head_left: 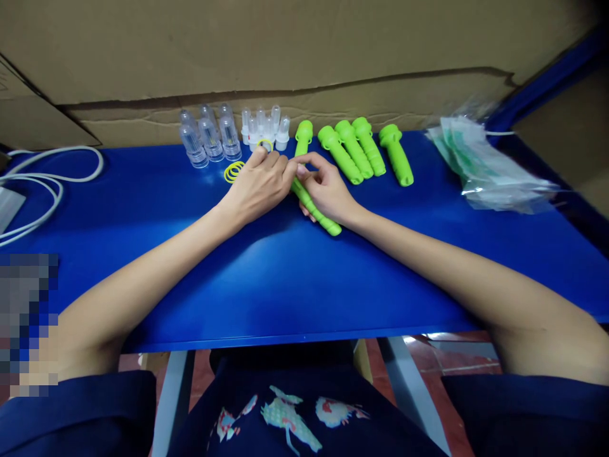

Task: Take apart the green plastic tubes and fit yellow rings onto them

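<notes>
My right hand is closed around a green flashlight-shaped tube, its ribbed end pointing down and to the right. My left hand curls over the upper end of the same tube and hides most of it. A yellow ring shows just beyond the left fingers, in line with the tube; whether it sits on the tube I cannot tell. Beside the left hand, several loose yellow rings lie on the blue table.
Behind the hands stand several clear domed tubes and smaller white-capped clear tubes. More green tubes lie to the right. Plastic bags rest at the far right, a white cable at the left. Cardboard walls the back.
</notes>
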{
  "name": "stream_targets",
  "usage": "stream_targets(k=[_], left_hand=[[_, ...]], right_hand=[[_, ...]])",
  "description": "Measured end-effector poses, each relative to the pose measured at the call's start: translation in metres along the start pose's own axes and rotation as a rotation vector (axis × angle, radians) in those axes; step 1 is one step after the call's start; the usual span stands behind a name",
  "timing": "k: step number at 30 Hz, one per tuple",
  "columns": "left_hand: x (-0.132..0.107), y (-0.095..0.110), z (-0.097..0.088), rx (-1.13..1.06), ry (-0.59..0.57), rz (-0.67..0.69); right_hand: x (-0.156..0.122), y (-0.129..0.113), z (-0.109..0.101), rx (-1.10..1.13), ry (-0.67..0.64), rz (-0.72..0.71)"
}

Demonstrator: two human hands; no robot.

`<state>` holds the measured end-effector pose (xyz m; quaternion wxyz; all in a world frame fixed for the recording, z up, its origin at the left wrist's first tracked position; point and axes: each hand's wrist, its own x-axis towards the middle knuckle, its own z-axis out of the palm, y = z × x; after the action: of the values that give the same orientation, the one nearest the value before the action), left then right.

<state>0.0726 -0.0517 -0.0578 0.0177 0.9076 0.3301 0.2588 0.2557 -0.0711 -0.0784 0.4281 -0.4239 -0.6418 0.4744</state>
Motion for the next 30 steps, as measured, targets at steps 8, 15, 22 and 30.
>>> stream_targets(k=[8,15,22,30], left_hand=[[-0.001,0.0,0.001,-0.024,0.009,-0.017],[-0.005,0.02,0.017,0.089,0.026,-0.116],[-0.013,0.031,0.016,0.193,0.037,-0.157],[-0.009,-0.006,0.039,-0.222,0.245,-0.033]], right_hand=[[0.001,-0.001,-0.001,-0.002,-0.009,0.011],[0.008,0.01,-0.002,0.043,0.025,0.019],[0.01,0.02,-0.006,0.123,0.071,-0.012],[0.008,0.01,-0.003,0.222,0.125,-0.029]])
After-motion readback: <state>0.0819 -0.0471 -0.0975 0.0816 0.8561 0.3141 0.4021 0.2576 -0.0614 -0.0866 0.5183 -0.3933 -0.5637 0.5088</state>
